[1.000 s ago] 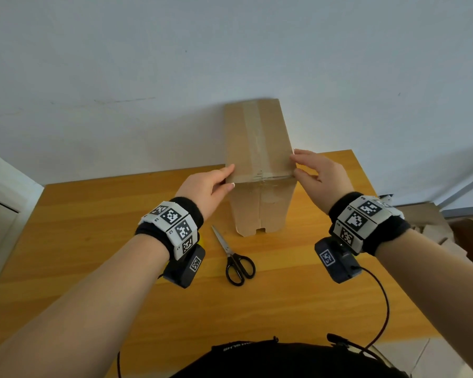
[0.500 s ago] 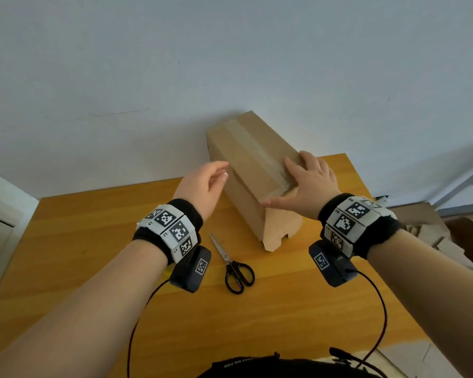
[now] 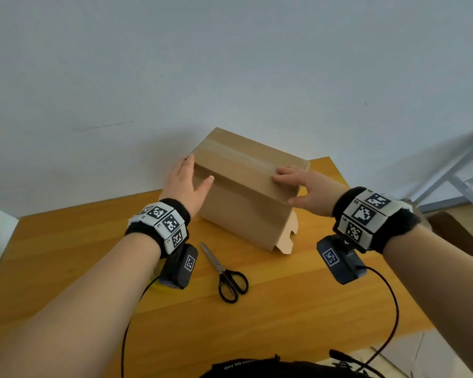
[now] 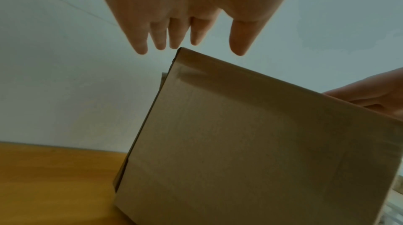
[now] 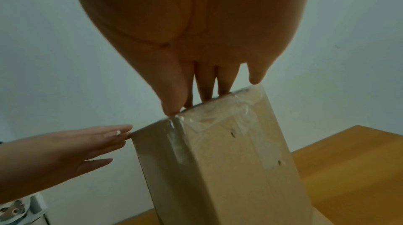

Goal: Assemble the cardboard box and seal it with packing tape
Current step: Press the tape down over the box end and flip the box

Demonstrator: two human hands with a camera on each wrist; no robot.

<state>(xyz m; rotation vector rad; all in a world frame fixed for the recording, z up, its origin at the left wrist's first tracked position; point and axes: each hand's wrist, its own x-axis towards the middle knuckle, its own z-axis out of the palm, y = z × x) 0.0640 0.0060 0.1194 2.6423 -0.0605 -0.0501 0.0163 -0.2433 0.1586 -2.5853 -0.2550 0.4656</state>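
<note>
The brown cardboard box (image 3: 243,208) stands on the wooden table (image 3: 66,255), long side running left to right, with a clear tape strip (image 3: 238,156) along its closed top. My left hand (image 3: 198,170) lies with straight fingers against the box's left end; in the left wrist view its fingertips (image 4: 174,42) reach the top corner of the box (image 4: 250,142). My right hand (image 3: 283,188) rests straight fingers on the top at the right end, thumb on the near face. In the right wrist view wrinkled tape (image 5: 209,121) wraps down the end of the box (image 5: 229,177) under those fingers (image 5: 205,90).
Black-handled scissors (image 3: 227,274) lie shut on the table just in front of the box. A pale wall rises right behind the table. Off the table's right edge are loose cardboard pieces (image 3: 453,236) and a white frame (image 3: 462,165).
The box has been turned from pointing end-on towards me to lying crosswise. My left hand, off the box half a second ago, now touches its left end; my right hand slid to the right end.
</note>
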